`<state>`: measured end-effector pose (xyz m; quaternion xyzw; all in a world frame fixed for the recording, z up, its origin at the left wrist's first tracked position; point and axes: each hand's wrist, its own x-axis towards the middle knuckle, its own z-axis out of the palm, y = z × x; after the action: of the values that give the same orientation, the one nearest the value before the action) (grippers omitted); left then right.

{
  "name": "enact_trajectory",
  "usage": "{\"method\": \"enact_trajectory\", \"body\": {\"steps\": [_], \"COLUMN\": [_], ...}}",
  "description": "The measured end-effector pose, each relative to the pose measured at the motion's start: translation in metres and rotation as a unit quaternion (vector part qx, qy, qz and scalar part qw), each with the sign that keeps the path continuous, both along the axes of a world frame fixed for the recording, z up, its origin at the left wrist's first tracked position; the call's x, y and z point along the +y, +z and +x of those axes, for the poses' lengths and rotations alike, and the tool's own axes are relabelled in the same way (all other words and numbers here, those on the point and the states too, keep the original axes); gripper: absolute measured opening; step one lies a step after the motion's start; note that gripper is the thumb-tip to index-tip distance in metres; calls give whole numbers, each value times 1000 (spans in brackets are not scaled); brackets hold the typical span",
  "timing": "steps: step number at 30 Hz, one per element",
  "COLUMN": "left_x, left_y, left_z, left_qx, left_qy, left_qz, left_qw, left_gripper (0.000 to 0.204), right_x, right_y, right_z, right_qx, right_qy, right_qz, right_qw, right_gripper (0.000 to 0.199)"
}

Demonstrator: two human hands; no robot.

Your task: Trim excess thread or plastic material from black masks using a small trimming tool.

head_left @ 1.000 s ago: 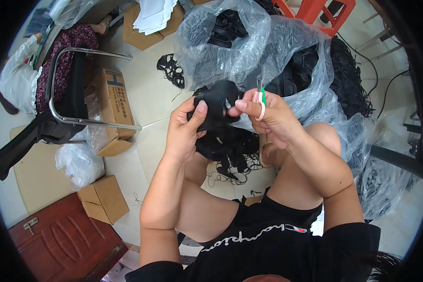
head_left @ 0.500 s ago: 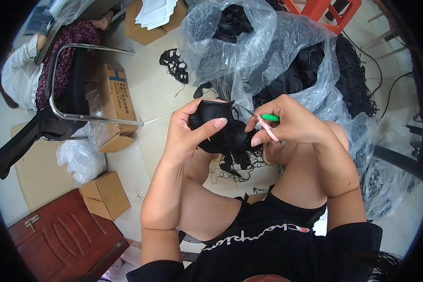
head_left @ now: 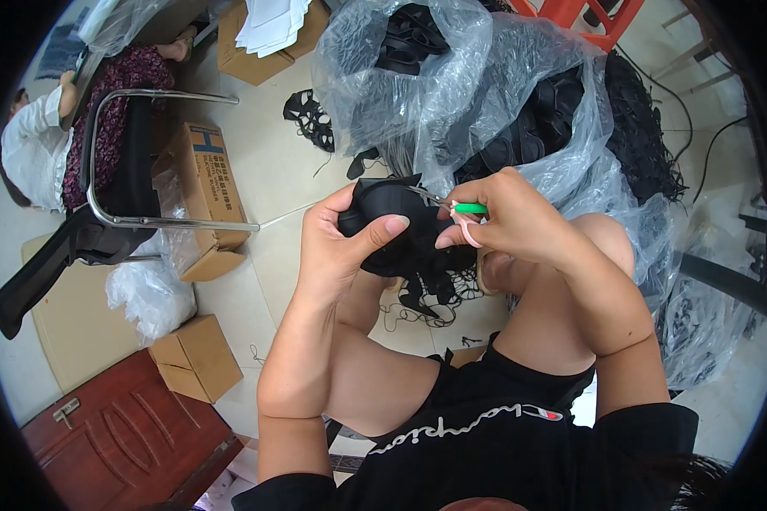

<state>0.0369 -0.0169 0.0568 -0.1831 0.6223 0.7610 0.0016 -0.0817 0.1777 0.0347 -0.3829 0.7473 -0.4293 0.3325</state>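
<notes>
My left hand [head_left: 347, 234] grips a smooth black moulded cup piece [head_left: 383, 203], thumb pressed on its near face and fingers behind. My right hand [head_left: 504, 213] holds small scissors [head_left: 461, 217] with one green and one pink handle loop. Their metal blades reach left to the upper right edge of the cup piece; whether they are parted on the material I cannot make out. More black material hangs below the cup piece, partly hidden by my hands. Underneath, a tangle of black offcuts [head_left: 430, 294] with thin strips lies on the floor between my feet.
Clear plastic bags [head_left: 477, 94] full of black moulded pieces lie ahead, beside a heap of black scraps [head_left: 639, 136] and a red stool [head_left: 592, 21]. Leftward are a metal-framed chair [head_left: 166, 223], cardboard boxes [head_left: 198, 356] and a seated person [head_left: 47, 153]. Cables [head_left: 709, 162] run at right.
My right hand has shifted slightly left with the scissors, and the blades now lie further over the cup piece's edge. My left hand keeps its grip almost unchanged. The view has tilted slightly.
</notes>
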Motion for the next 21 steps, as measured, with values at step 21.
{"method": "enact_trajectory", "body": {"steps": [21], "left_x": [-1], "left_y": [4], "left_z": [1], "left_qx": [-94], "left_qy": [-94], "left_qz": [-53], "left_qw": [990], "left_gripper": [26], "right_x": [-2], "right_y": [2], "right_z": [3], "right_qx": [135], "right_qy": [8], "right_qz": [42], "right_qw": [990], "right_gripper": [16]}}
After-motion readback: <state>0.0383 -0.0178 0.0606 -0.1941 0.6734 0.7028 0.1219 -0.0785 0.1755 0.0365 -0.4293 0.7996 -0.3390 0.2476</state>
